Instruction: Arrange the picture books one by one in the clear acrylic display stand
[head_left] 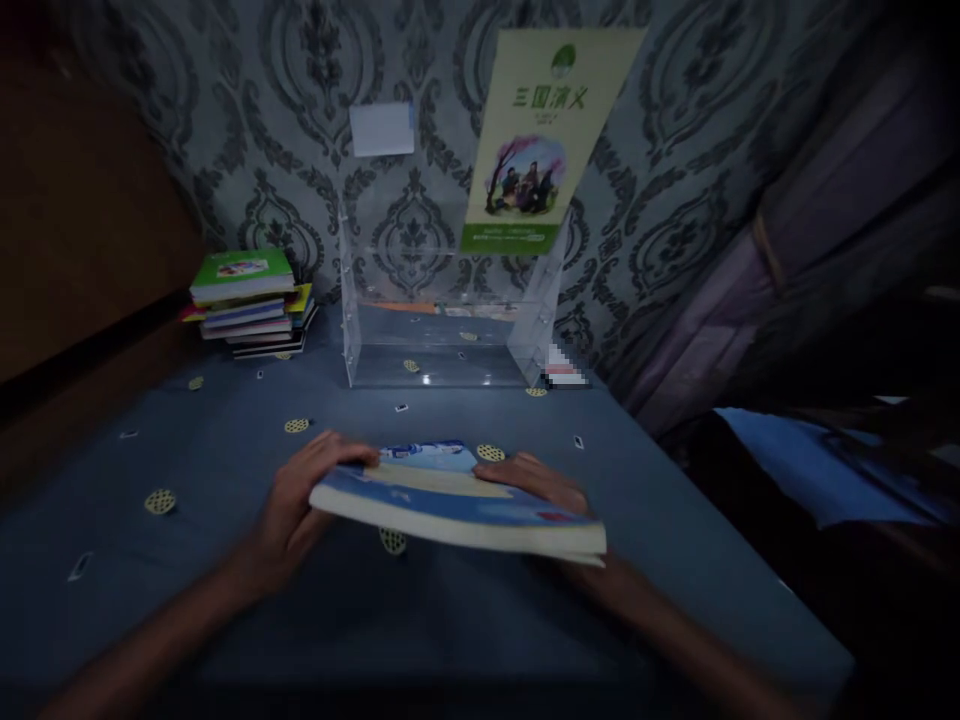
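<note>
The underside of the blue-and-cream paperback book [427, 485] is hidden, along with any fingers beneath it; dimness blurs its cover picture. A small white item [564, 372] beside the clear acrylic rack [465, 368], right of centre, is pixelated past recognition, and the right edge of the frame sinks into darkness around a bright blue sheet [810, 470]. Dark blue cloth with yellow seed-pod prints covers the surface [225, 630]. Behind rises grey damask wallpaper [300, 225]; a gathered purple curtain [705, 310] hangs at right, and a stack of mixed-colour books [244, 310] sits at upper left. Both forearms reach in from the lower corners. The left hand [296, 495] and right hand [540, 482] grip opposite sides of the paperback, held at lower centre, with some fingers over its cover.
</note>
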